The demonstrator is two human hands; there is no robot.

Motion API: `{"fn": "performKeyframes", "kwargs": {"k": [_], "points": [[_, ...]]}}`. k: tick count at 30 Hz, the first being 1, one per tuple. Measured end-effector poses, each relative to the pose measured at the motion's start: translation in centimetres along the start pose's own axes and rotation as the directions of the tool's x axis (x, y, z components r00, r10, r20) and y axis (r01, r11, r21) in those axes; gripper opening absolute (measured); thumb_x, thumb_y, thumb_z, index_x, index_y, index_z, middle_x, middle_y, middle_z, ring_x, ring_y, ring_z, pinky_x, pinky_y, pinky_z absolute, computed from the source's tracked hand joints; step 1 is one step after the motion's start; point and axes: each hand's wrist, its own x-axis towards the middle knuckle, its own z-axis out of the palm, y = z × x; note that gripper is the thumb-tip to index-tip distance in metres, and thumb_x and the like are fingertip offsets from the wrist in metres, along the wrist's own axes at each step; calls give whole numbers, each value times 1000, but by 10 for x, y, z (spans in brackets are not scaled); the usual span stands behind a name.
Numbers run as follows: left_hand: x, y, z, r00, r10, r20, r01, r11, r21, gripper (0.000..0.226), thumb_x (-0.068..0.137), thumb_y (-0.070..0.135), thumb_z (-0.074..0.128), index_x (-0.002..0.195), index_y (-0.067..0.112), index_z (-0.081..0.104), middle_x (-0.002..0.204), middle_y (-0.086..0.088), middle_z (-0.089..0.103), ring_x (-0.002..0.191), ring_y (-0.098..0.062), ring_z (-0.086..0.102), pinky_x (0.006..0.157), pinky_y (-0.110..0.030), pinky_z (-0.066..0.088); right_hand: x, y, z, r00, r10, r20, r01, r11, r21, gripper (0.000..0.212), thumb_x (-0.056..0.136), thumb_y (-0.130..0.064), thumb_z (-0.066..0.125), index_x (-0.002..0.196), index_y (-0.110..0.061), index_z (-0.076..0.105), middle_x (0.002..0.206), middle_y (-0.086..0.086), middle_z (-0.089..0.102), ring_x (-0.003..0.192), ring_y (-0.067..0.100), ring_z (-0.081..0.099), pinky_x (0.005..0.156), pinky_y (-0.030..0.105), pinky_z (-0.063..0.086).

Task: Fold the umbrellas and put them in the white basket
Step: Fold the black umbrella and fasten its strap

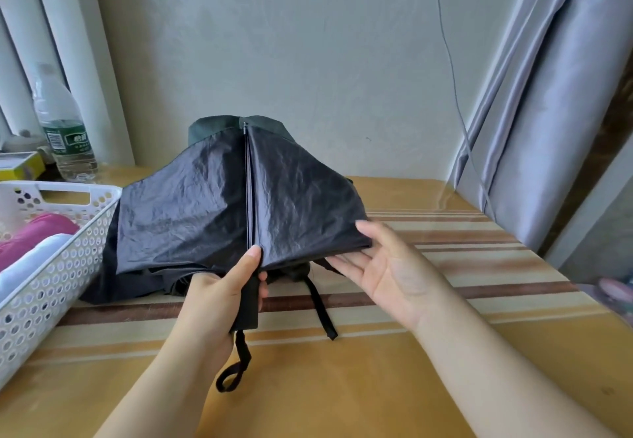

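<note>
Head view: left hand (219, 295) grasps black umbrella (212, 204) handle; right hand (390, 266) released; bottle (63, 129) label unreadable.

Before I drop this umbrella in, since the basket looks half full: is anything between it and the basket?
Nothing visible stands between them: the black umbrella, handle gripped by the left hand, already touches the basket wall. Inside lie a pink bundle and a white one, taking some room.
</note>
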Motion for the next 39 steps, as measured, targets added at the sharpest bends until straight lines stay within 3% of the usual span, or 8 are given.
{"fn": "performKeyframes", "kwargs": {"k": [4,7,12,15,20,26,30,39], "points": [[-2,0,0,1000,13,26,-14,999,40,26,86,25,65,78,1,63,64,-9,58,48,-14,54,42,-19,42,7,-2,1,953,-222,-206,110,888,-446,17,87,-14,70,102,-8,66,95,5,75,90,20,72,83,38,58],[-3,0,1,998,11,64,-10,1000,-9,24,84,25,64,79,1,63,64,-7,58,50,-14,52,42,-20,42,2,-4,-1,865,-487,-125,358,771,-527,13,93,-6,58,97,-15,66,91,-2,76,90,13,71,79,30,57],[-5,1,-2,984,11,179,-7,1000,-22,28,77,29,65,82,2,65,64,-8,52,53,-16,49,49,-23,42,1,0,-15,969,-113,-218,24,928,-372,48,95,9,47,134,-20,46,115,13,67,98,26,69,69,32,60],[-7,1,-2,974,-3,225,-6,999,38,30,73,30,67,80,1,64,62,-11,51,54,-19,47,51,-26,39,15,-17,-12,963,-3,-271,-155,815,-559,39,99,-27,53,136,-17,47,124,6,63,106,25,65,79,39,57],[-9,4,-3,956,17,293,-30,999,41,17,75,20,75,64,12,66,59,-13,48,50,-19,46,45,-23,41,35,-67,6,960,21,-278,-232,613,-755,74,90,-73,28,138,-21,51,143,1,50,132,27,45,112,52,31],[-4,4,-8,940,48,338,-63,997,33,44,61,37,81,78,2,59,62,-14,48,51,-20,46,47,-26,41,32,-103,25,987,-144,-68,-20,310,-951,52,97,-56,39,119,-17,64,127,-5,58,121,17,50,97,30,35],[-5,2,-7,905,83,418,-115,992,52,57,42,55,89,71,12,67,63,-13,50,50,-20,47,47,-26,41,35,-108,39,980,-171,104,171,452,-875,24,100,-27,49,96,-14,69,83,-3,65,77,11,57,75,25,47],[-6,2,-7,879,85,469,-156,981,114,47,58,42,74,82,3,65,60,-17,54,52,-22,50,54,-26,46,38,-117,46,956,-269,119,269,633,-726,20,90,6,58,79,-11,62,57,-2,62,44,4,54,43,14,43]]}}
